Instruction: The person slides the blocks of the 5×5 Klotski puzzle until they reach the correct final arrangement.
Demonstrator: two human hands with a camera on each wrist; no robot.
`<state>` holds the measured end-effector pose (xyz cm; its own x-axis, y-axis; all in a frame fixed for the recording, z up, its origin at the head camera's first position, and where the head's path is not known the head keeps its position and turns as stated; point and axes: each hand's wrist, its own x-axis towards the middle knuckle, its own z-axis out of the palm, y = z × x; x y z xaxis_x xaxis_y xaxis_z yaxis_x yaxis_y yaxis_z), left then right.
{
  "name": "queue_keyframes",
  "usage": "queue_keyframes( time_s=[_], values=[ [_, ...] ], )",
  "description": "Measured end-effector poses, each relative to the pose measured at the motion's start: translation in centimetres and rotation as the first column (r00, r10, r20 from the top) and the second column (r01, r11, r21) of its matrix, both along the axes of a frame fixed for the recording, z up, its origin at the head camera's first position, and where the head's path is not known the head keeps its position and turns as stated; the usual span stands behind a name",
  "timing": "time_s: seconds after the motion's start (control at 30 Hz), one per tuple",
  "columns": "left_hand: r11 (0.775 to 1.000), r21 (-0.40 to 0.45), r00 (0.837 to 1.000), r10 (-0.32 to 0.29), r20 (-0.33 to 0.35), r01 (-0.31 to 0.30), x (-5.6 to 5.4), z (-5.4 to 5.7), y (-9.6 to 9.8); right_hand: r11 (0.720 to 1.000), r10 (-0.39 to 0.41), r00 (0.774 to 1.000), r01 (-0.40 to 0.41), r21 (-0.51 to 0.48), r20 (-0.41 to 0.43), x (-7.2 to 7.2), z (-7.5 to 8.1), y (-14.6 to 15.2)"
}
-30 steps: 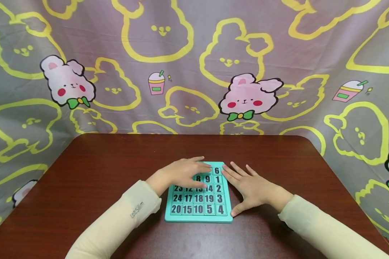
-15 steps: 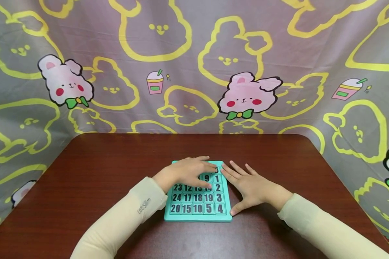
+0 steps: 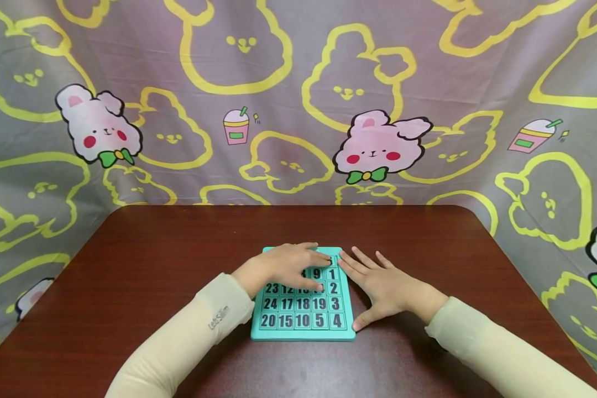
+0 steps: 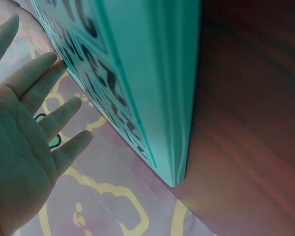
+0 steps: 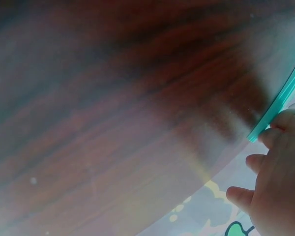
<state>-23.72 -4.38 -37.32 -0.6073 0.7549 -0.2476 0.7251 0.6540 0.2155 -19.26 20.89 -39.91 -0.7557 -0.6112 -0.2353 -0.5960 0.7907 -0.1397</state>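
A teal number slide puzzle (image 3: 303,335) lies flat on the table, its square tiles printed with black numbers. Over its upper rows my left hand (image 3: 286,265) is spread, hiding many top tiles. Its index fingertip lies at the 6 tile in the top right corner, and the thumb tip is over the 14. In the left wrist view the left hand (image 4: 24,118) shows extended fingers beside the puzzle's face. My right hand (image 3: 390,287) rests on the table with fingers fanned, fingertips against the puzzle's right edge and thumb at the lower right corner. The right wrist view shows fingers near the teal edge (image 5: 280,101).
The dark red-brown wooden table (image 3: 179,232) extends around the puzzle on all sides. Behind and beside it hangs a grey-pink curtain (image 3: 288,99) with yellow outlines and cartoon rabbits. Pale sleeves (image 3: 179,342) cover both forearms.
My left hand has shifted slightly right over the puzzle, so its fingertip now partly covers the 6 tile. The right hand stays at the right edge.
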Motion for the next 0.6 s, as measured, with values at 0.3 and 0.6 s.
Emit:
queue_keyframes(
  time_s=[0.3,0.6],
  values=[
    [1.000,0.007,1.000,0.022,0.001,-0.022,0.1,-0.2,-1.2,1.000,0.009,1.000,-0.009,-0.019,-0.007,-0.1,0.0,0.1],
    [0.998,0.027,0.999,0.049,-0.010,-0.048,0.4,-0.3,-2.4,1.000,-0.002,1.000,0.002,-0.021,0.007,0.1,0.0,0.0]
  ],
)
